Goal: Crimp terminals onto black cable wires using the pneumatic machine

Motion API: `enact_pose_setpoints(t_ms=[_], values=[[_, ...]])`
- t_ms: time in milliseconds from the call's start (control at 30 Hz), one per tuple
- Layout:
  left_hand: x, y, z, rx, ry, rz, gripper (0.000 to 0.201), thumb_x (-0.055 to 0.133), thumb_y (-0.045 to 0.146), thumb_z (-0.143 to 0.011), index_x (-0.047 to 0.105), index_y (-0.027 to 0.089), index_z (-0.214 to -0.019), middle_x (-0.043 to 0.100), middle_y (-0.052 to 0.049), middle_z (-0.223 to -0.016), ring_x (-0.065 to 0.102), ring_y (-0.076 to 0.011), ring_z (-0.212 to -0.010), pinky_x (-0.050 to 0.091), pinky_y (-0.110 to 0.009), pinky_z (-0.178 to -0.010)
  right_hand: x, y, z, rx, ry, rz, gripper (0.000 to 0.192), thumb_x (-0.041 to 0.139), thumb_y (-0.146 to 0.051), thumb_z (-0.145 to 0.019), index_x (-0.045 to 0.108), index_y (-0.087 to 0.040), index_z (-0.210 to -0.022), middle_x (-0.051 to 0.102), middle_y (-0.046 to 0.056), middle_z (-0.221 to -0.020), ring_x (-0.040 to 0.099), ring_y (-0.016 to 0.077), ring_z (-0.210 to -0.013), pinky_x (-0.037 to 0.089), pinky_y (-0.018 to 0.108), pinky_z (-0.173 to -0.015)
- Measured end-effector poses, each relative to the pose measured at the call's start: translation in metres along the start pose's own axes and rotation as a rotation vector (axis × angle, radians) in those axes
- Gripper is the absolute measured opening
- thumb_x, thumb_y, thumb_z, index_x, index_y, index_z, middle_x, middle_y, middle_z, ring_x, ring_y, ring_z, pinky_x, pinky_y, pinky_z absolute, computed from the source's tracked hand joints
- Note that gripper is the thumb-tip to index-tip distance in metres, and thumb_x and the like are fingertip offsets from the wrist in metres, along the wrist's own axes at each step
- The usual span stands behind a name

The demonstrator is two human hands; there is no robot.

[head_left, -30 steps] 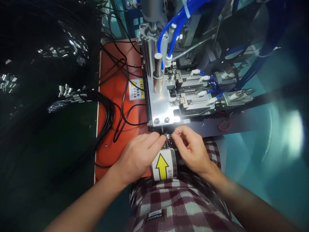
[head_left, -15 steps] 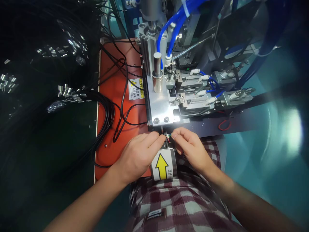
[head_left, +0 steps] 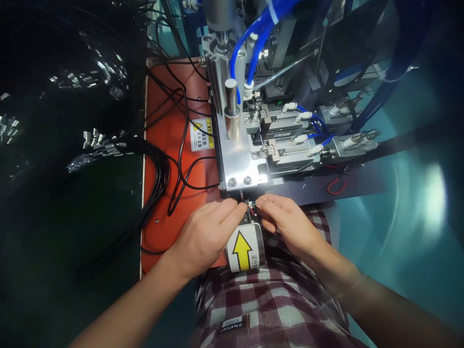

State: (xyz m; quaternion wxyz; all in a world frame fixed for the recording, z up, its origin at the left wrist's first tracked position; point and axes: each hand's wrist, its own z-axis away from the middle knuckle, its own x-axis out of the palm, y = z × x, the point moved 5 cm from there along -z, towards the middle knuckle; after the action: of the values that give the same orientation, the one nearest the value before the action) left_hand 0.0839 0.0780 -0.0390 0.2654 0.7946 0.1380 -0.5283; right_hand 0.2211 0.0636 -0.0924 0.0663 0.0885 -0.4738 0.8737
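Wires (head_left: 253,208) indistinct between hands (head_left: 205,237)

The plate (head_left: 237,164) is smooth, reflective metal; the pin (head_left: 232,124), polished metal. The base (head_left: 170,237) has a smooth, low-sheen red finish. The tubes (head_left: 237,50) are glossy blue plastic, their fittings (head_left: 303,116) white plastic. The cables (head_left: 163,169) show smooth black plastic sheaths. The garment (head_left: 268,302) is matt, creased cloth. The wires (head_left: 253,211) look plastic-coated.
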Motion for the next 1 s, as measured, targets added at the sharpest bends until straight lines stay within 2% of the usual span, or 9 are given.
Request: enact_pose_setpoints(t_ms=[233,400,600,733,1000], values=[[-0.0004,0.0004,0.0002,-0.002,-0.006,0.008,0.024,0.040,0.013,-0.094,0.056,0.007,-0.110,0.065,-0.010,-0.086,0.059,-0.0185,-0.071,0.050,-0.030,-0.060,0.0025,0.0037,-0.0023,0.095,-0.033,-0.077,0.030,0.059,-0.034,-0.078,0.045,-0.018,-0.057,0.038,-0.007,-0.055,0.030,0.0063,-0.045,0.021,0.024,-0.045],[-0.0010,0.0001,-0.0002,0.002,-0.004,0.017,0.024,0.040,0.012,-0.093,0.058,0.007,-0.108,0.065,-0.010,-0.085,0.059,-0.0190,-0.071,0.050,-0.031,-0.060,-0.0033,0.0061,0.0028,0.046,0.007,-0.060,0.030,0.060,-0.041,-0.081,0.051,-0.017,-0.065,0.042,-0.006,-0.051,0.033,0.0082,-0.046,0.024,0.024,-0.048],[-0.0006,-0.0001,0.0006,-0.006,0.002,0.040,0.024,0.041,0.013,-0.093,0.057,0.006,-0.109,0.064,-0.009,-0.083,0.057,-0.0187,-0.069,0.048,-0.030,-0.058,-0.0018,-0.0001,0.0066,-0.017,0.039,-0.008,0.033,0.063,-0.050,-0.076,0.056,-0.017,-0.072,0.041,-0.007,-0.048,0.033,0.0086,-0.044,0.023,0.024,-0.045],[-0.0013,-0.0010,0.0014,-0.010,0.007,0.053,0.023,0.041,0.012,-0.093,0.057,0.006,-0.109,0.064,-0.010,-0.085,0.058,-0.0190,-0.071,0.048,-0.030,-0.060,0.0000,-0.0016,0.0044,-0.040,0.046,0.020,0.033,0.064,-0.049,-0.074,0.054,-0.017,-0.069,0.040,-0.007,-0.048,0.033,0.0083,-0.044,0.023,0.023,-0.044],[0.0002,-0.0019,0.0020,-0.010,0.005,0.052,0.023,0.042,0.012,-0.093,0.056,0.006,-0.110,0.064,-0.011,-0.085,0.059,-0.0197,-0.072,0.049,-0.030,-0.060,0.0002,0.0012,0.0046,-0.111,0.047,0.174,0.026,0.050,-0.041,-0.088,0.048,-0.019,-0.073,0.039,-0.008,-0.052,0.034,0.0088,-0.047,0.025,0.023,-0.046]])
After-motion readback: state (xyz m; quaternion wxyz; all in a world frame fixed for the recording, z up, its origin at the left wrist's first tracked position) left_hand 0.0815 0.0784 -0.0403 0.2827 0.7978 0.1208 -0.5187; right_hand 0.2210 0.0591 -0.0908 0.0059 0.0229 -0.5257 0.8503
